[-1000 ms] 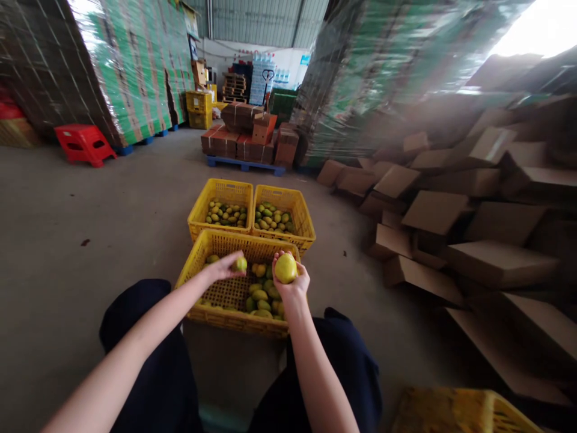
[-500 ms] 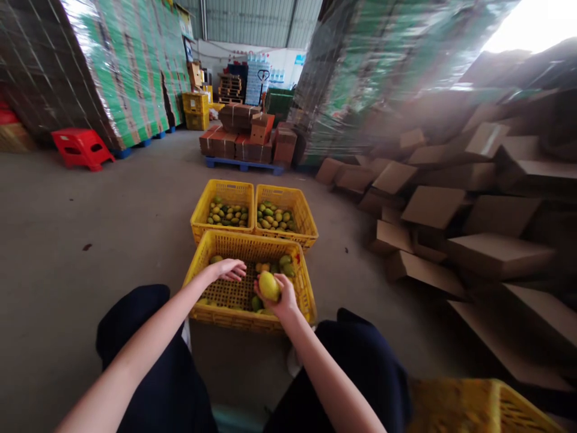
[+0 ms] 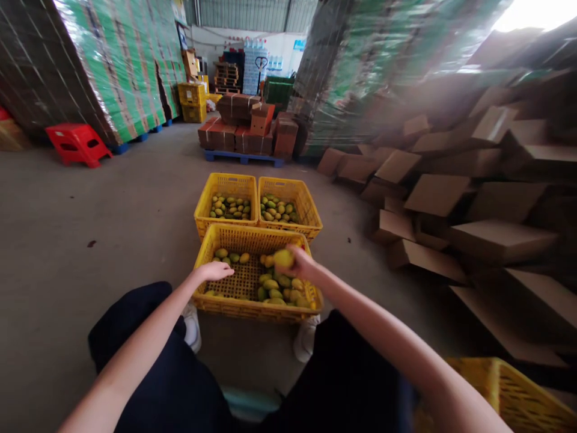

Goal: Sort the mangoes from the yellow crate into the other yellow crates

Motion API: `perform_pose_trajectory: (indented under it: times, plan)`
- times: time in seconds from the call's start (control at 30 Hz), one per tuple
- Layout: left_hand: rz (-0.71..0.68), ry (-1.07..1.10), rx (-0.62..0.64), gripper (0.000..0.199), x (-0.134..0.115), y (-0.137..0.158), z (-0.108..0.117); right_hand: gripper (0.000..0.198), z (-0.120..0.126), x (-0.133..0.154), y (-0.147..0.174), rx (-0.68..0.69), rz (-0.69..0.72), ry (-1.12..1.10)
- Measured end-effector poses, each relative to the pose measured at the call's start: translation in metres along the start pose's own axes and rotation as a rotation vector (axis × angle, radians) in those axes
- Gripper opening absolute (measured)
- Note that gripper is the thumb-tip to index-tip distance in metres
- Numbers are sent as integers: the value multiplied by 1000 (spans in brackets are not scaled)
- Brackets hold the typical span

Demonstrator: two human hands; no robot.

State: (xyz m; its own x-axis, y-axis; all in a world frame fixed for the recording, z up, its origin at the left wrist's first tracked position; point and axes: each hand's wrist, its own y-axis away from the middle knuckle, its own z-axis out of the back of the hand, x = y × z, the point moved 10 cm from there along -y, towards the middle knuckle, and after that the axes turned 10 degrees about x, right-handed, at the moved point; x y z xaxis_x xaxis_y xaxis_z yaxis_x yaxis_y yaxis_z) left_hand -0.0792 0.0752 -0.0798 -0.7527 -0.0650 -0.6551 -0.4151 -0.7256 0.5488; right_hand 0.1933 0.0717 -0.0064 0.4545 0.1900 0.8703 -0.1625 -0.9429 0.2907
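A yellow plastic crate [image 3: 258, 308] stands on the floor between my feet. My right hand [image 3: 303, 264] is closed around a yellow mango [image 3: 283, 259] over the crate's right side, slightly blurred by motion. Below it lies a pile of green and yellow mangoes [image 3: 276, 287]. My left hand [image 3: 217, 271] hovers over the crate's left part, palm down with fingers stretched out, and holds nothing. Just beyond it a few mangoes [image 3: 234, 258] lie along the far side. Bare lattice floor shows in the crate's middle.
Two more yellow crates, a left one [image 3: 201, 204] and a right one [image 3: 311, 207], hold mangoes behind the near crate. Cardboard boxes [image 3: 437, 195] are heaped at right. A red stool [image 3: 77, 144] stands left. Boxes on a blue pallet [image 3: 243, 158] and wrapped stacks [image 3: 121, 72] stand farther back.
My right hand has moved right and away from me with the mango, uncovering the pile. My left hand has drawn slightly back toward the left, its palm turned down.
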Motion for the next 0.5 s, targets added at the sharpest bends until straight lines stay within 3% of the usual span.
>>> perform_pose_trajectory:
  times: [0.1, 0.17, 0.33, 0.5]
  plan:
    - [-2, -6, 0, 22, 4, -3, 1, 18, 13, 49, -46, -53, -114, 126]
    - [8, -12, -3, 22, 7, -6, 1, 16, 24, 58, -55, -57, -171, 208]
    - [66, -20, 20, 19, 24, -16, -8, 8, 40, 1, -34, 94, -368, 433]
    - [161, -16, 81, 24, 54, -28, -34, 6, 37, -30, -38, 258, -401, 671]
